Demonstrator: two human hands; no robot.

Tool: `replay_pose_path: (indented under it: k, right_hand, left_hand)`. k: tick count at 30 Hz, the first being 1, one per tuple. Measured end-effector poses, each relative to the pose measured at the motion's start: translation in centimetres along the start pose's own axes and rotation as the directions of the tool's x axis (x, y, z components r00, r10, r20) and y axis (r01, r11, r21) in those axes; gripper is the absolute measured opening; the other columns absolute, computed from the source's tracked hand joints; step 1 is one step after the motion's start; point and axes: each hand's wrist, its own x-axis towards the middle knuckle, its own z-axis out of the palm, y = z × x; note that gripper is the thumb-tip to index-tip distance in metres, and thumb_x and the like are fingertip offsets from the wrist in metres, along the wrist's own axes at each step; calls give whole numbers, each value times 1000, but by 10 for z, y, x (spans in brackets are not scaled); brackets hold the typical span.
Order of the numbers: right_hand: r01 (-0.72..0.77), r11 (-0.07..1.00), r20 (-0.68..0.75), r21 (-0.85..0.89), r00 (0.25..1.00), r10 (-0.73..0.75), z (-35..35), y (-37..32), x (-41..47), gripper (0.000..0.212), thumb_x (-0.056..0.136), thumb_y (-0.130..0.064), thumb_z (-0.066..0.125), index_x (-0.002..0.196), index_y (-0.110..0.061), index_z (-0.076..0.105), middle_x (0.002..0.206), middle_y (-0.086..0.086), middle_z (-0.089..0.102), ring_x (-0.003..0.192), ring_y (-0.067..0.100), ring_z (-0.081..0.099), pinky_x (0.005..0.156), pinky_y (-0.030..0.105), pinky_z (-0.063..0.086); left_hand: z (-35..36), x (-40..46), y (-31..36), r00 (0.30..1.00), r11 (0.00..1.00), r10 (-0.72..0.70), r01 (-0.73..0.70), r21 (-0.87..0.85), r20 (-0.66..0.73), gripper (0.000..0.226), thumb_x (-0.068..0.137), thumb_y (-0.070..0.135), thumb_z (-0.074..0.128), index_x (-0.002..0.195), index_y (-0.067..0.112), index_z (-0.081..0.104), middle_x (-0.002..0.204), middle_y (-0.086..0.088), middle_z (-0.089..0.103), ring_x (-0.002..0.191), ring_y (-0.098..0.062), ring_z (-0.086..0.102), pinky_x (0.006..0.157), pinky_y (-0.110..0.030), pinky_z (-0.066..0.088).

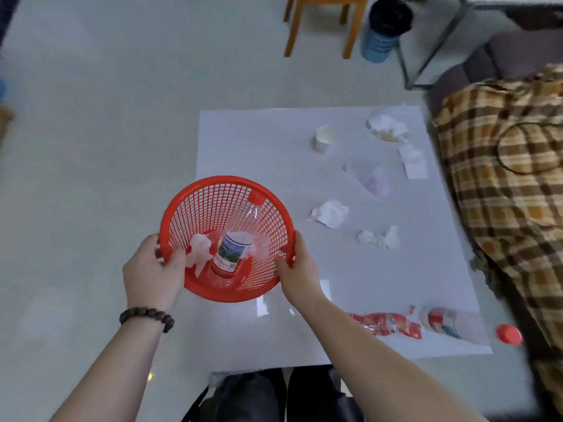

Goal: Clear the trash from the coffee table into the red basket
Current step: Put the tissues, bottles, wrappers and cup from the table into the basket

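I hold the red basket point(210, 202) in both hands over the near left part of the white coffee table point(262, 147). My left hand point(150, 269) grips its left rim and my right hand point(297, 266) grips its right rim. Inside lie a clear plastic bottle point(233, 248) with a red cap and some crumpled tissue point(198, 248). On the table lie a paper cup point(325, 138), crumpled papers point(330, 213), small tissue bits point(380, 237), a plastic bag point(370, 176), a wrapper pile point(388, 127), a red wrapper point(387, 324) and a second bottle point(451, 322).
A plaid-covered sofa point(502, 184) borders the table's right side. A red bottle cap point(508, 335) sits off the table's near right corner. A wooden chair point(320, 22), a dark bin point(385, 28) and a metal frame point(426, 56) stand on the floor beyond.
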Motion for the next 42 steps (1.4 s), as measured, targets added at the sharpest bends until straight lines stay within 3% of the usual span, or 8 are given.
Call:
replay_pose_path:
  k: [4, 10, 16, 24, 28, 32, 37, 42]
  right_hand:
    - [-92, 991, 32, -93, 995, 96, -7, 33, 31, 39, 97, -36, 42, 134, -25, 44, 124, -2, 59, 106, 16, 61, 93, 33, 49]
    - [-122, 896, -12, -427, 992, 130, -11, 87, 112, 47, 88, -33, 61, 128, -11, 49, 129, 10, 49, 113, 27, 54, 96, 33, 42]
    - [45, 686, 39, -726, 999, -24, 22, 126, 175, 47, 84, -17, 63, 126, -7, 45, 130, 13, 44, 117, 33, 38, 99, 35, 33]
    - [82, 777, 71, -624, 996, -47, 20, 131, 172, 27, 81, 7, 39, 96, -6, 58, 104, 11, 59, 100, 29, 48, 82, 35, 41]
    - [62, 920, -26, -388, 997, -78, 5, 91, 148, 17, 90, -1, 48, 97, -11, 61, 96, 1, 59, 93, 22, 56, 75, 27, 42]
    - [285, 941, -77, -184, 950, -303, -14, 30, 101, 17, 86, -4, 59, 85, -21, 61, 85, -6, 61, 77, 1, 56, 68, 10, 43]
    - [508, 829, 208, -236, 859, -467, -14, -17, 53, 12, 83, -4, 64, 88, -15, 65, 86, -5, 62, 75, 5, 56, 66, 9, 43]
    - [524, 786, 317, -329, 845, -430, -10, -28, 42, 17, 86, -11, 64, 102, -11, 66, 98, 3, 63, 89, 17, 58, 77, 28, 52]
  left_hand:
    - [0, -10, -17, 988, 995, -84, 89, 40, -126, 14, 82, 14, 60, 95, 12, 64, 80, 0, 61, 71, -18, 54, 62, -26, 38]
    - [1, -24, -43, 961, 976, -190, 206, 65, -199, 28, 77, 28, 53, 101, 17, 63, 81, -2, 64, 69, -21, 60, 64, -36, 49]
    - [12, -36, -58, 940, 956, -244, 275, 106, -239, 36, 74, 35, 50, 103, 16, 59, 79, -2, 67, 69, -18, 62, 65, -41, 53]
    - [22, -37, -61, 937, 963, -223, 255, 90, -270, 29, 76, 32, 50, 99, 18, 62, 76, 0, 63, 66, -2, 56, 55, -27, 45]
    - [27, -34, -50, 952, 969, -198, 227, 103, -235, 23, 83, 26, 54, 102, 15, 62, 76, 1, 61, 63, 2, 52, 50, -17, 38]
    - [36, -32, -24, 970, 984, -156, 168, 55, -186, 28, 84, 37, 53, 99, 16, 62, 69, 16, 55, 59, 4, 51, 48, -16, 36]
    - [55, -34, 3, 982, 992, -122, 124, 8, -143, 26, 88, 31, 56, 103, 11, 63, 67, 9, 56, 56, 6, 50, 47, -13, 33]
    - [64, -42, 17, 990, 995, -103, 103, -5, -95, 23, 86, 26, 56, 104, 13, 63, 67, 17, 56, 56, 7, 51, 48, -9, 33]
